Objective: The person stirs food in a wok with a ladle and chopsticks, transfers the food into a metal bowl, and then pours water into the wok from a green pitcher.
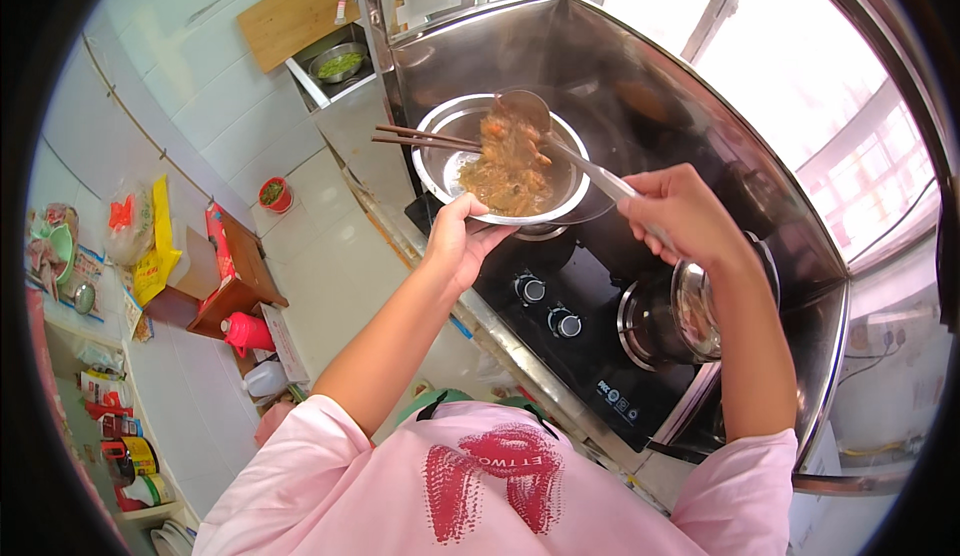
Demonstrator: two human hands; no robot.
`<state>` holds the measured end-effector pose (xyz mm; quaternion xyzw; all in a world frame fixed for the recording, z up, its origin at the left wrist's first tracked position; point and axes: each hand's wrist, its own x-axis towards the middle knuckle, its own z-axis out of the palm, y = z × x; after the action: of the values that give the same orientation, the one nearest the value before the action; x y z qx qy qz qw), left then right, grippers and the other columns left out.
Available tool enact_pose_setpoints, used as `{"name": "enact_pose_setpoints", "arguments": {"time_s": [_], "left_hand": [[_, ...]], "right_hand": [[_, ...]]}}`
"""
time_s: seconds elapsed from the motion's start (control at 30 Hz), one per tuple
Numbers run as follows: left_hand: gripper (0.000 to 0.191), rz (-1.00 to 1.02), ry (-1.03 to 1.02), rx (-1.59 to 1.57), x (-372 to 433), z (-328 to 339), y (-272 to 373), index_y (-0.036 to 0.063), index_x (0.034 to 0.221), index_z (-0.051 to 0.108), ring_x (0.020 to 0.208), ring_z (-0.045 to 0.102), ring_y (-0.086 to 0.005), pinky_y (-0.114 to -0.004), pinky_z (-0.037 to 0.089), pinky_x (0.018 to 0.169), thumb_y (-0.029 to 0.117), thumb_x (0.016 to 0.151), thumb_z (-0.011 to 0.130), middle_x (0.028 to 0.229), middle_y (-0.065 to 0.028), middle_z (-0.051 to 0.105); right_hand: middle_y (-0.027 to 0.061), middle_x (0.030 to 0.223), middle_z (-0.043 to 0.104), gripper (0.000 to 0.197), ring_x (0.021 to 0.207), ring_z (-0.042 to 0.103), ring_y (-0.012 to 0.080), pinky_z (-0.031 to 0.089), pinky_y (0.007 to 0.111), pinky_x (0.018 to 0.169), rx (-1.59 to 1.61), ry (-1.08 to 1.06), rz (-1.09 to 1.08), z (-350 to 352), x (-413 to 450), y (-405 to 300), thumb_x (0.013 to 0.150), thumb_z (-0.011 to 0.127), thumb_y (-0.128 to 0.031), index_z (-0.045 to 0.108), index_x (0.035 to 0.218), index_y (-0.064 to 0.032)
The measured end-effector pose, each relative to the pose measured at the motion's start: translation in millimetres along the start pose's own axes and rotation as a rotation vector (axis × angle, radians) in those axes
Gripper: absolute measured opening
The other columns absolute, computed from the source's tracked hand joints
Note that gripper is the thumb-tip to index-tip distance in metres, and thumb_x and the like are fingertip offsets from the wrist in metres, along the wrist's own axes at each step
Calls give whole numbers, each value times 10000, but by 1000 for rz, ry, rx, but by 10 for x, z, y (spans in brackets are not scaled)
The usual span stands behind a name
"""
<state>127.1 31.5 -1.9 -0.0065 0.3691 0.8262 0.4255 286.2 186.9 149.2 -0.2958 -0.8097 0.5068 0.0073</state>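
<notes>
My left hand (463, 239) grips the near rim of a stainless steel bowl (433, 170), thumb on the edge and fingers beneath. Two brown chopsticks (420, 138) rest in the bowl and stick out past its left side. My right hand (679, 215) is closed around the handle of a metal ladle (592, 170). The ladle's head is tilted over the bowl, and stewed food (514, 173) in brown sauce tips from it onto the food below. Beneath and behind the bowl a wok (604, 207) sits on the gas hob, largely hidden.
A black glass gas hob (592, 271) with two knobs lies below my hands. To the right stands a lidded pot (694, 308). Steel splash guards (637, 68) enclose the hob. At the upper left are a wooden board (289, 16) and a pan of greens (340, 63).
</notes>
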Motion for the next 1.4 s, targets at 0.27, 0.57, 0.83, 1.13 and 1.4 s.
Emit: {"name": "enact_pose_setpoints", "arguments": {"time_s": [0.27, 0.57, 0.83, 1.13, 1.4], "left_hand": [[455, 6, 18, -19, 11, -171, -20, -100, 1179, 425, 1077, 557, -322, -447, 456, 993, 58, 754, 463, 1181, -210, 531], [390, -17, 63, 17, -89, -255, -66, -95, 1109, 490, 1047, 582, -305, -433, 466, 980, 60, 752, 456, 1125, -197, 580], [362, -22, 45, 13, -61, -409, -78, -13, 1097, 532, 1010, 575, -247, -417, 474, 951, 83, 753, 475, 1079, -124, 595], [275, 49, 143, 30, -395, -713, 62, 8, 998, 563, 947, 594, -216, -390, 461, 897, 80, 746, 481, 1021, -86, 629], [328, 103, 189, 58, -650, -846, 221, -7, 1047, 536, 1023, 589, -250, -416, 474, 932, 74, 739, 456, 1125, -116, 600]], "right_hand": [[191, 698, 596, 372, 689, 588, 362, 473, 404, 670, -689, 372, -348, 206, -369, 153, 715, 642, -81, 639, 1083, -29], [190, 677, 612, 413, 633, 614, 317, 484, 378, 661, -581, 282, -334, 265, -301, 379, 713, 629, -75, 635, 1125, -49], [69, 603, 568, 384, 413, 471, 73, 364, 229, 362, 227, 52, 31, 173, -218, 363, 792, 595, -79, 593, 1150, 61], [92, 683, 610, 308, 403, 471, 92, 321, 226, 342, 450, 147, -30, 86, 580, 794, 738, 579, -1, 631, 1027, 94], [67, 624, 613, 410, 472, 555, 106, 461, 258, 427, -100, 242, 21, 321, 1363, 1175, 702, 594, -36, 656, 1108, -28]]}}
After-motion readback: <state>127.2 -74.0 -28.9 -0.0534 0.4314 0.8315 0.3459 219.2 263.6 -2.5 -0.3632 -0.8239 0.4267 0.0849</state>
